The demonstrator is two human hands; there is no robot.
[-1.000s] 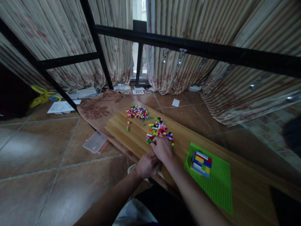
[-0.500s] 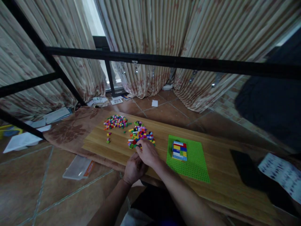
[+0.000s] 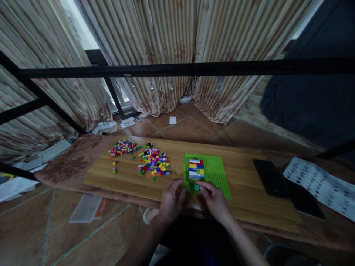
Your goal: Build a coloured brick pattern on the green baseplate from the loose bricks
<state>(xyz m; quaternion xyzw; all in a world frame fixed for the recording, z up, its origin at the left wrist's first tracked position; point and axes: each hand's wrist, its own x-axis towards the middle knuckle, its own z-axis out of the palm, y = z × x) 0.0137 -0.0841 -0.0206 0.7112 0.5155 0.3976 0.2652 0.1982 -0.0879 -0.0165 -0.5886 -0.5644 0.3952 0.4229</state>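
My right hand [image 3: 215, 197] pinches a small teal brick [image 3: 196, 187] between thumb and fingers, just above the near part of a green baseplate [image 3: 217, 171]. Close by on the left, my left hand [image 3: 173, 197] has its fingers curled together at the plate's near left corner; whatever they hold, if anything, is hidden. On the plate stands a block of joined bricks [image 3: 196, 169] in white, red, yellow and blue rows, a little beyond both hands.
A pile of mixed bricks [image 3: 154, 160] lies left of the plate, with a heap of smaller pieces [image 3: 123, 147] farther left. On the right are a black phone [image 3: 270, 177] and a printed sheet [image 3: 318, 184]. A black rail [image 3: 177, 70] crosses behind the wooden board [image 3: 124, 181].
Both hands have left the brick pile and moved right to the baseplate, drawing apart from each other. A teal brick now shows in my right hand. The view has turned right.
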